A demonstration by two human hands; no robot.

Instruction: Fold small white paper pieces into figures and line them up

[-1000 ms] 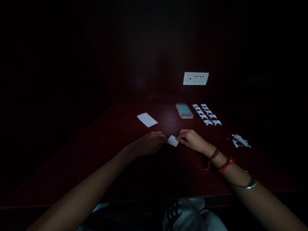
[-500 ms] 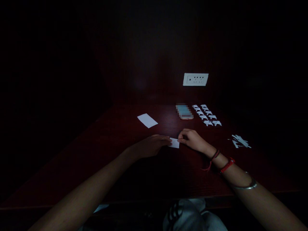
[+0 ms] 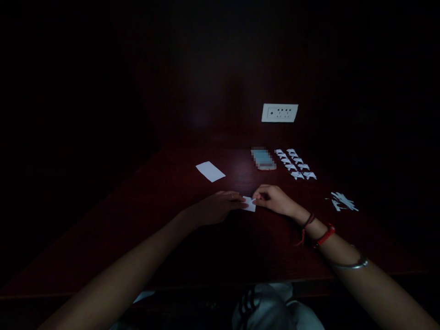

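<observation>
A small white piece of paper [image 3: 250,207] lies on the dark red table between my hands. My left hand [image 3: 222,207] reaches in from the left, its fingers laid on the paper's left part. From the right, my right hand [image 3: 273,199] pinches the paper's upper right edge between thumb and bent fingers. Part of the paper is hidden under the fingertips, so its folds are hard to make out. Beyond my left hand, a larger white sheet [image 3: 210,171] lies flat.
A phone [image 3: 263,159] lies at the back of the table [image 3: 144,183]. Two rows of small folded paper pieces [image 3: 290,167] are to its right. A pile of thin paper strips [image 3: 344,201] lies further right. A socket panel [image 3: 279,112] is on the back wall.
My right fingers have shifted slightly left on the small paper, and its upper edge looks different between the fingertips. My left hand has barely moved. The other things stay in place.
</observation>
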